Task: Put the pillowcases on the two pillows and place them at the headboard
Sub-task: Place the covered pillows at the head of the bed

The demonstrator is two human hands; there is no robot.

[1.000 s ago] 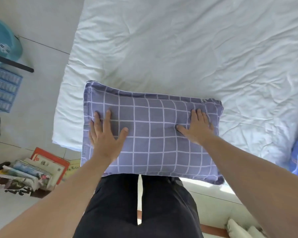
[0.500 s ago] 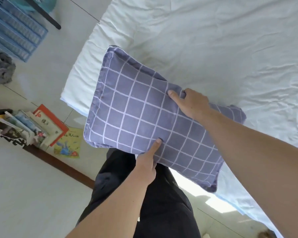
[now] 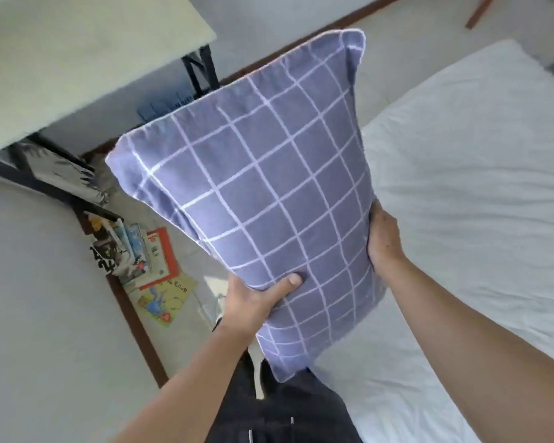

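**Pillow held in the air beside the bed**

Edges and room. The pillow (image 3: 269,193), in a purple-grey case with a white grid, is off the mattress and tilted, one corner high near the top of the view, the opposite corner low over the person's dark trousers (image 3: 285,417). Its right long edge overlaps the bed (image 3: 461,187) in the view; its left long edge hangs over the floor (image 3: 189,251). The bed's white sheet is wrinkled and fills the right side; its near edge runs diagonally under the pillow and the right forearm. To the left, a pale-topped table (image 3: 77,59) on a dark frame stands near the pillow's upper left edge. A blue crate (image 3: 160,107) shows behind that edge, partly hidden. On the floor below the table lies a spread of books (image 3: 147,266), just beside a brown skirting strip (image 3: 135,330) along the grey wall. Open floor shows between the books and the trousers.

Hands. Left hand (image 3: 256,298) grips the pillow's lower left edge: thumb pressed flat on the front face, denting the cloth; the other fingers are behind and hidden. Right hand (image 3: 383,238) clasps the right long edge, palm against the side, fingers wrapped behind and out of sight. Both forearms are bare. The frame is somewhat motion-blurred, mostly at the table and crate.
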